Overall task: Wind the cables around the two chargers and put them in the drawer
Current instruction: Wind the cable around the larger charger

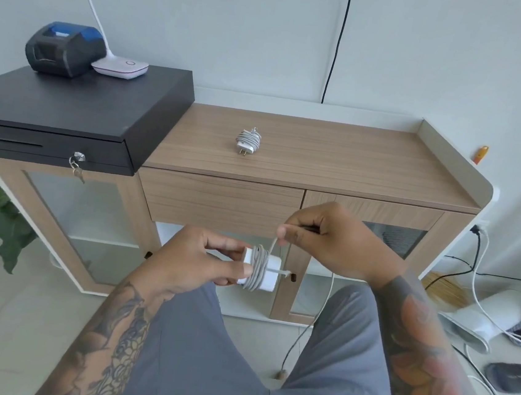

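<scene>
Left hand (201, 257) grips the half-wound white charger (261, 269) near the closed drawer (220, 201); right hand (322, 236) pinches its cable (275, 244) above. The other wound charger (248, 140) sits far back on the cabinet top (353, 162).

Wooden cabinet top (337, 160) under wound charger (248, 140), cash drawer (78, 114).

White charger (269, 274) — grey cable (258, 269); black cash drawer (79, 107)
</scene>
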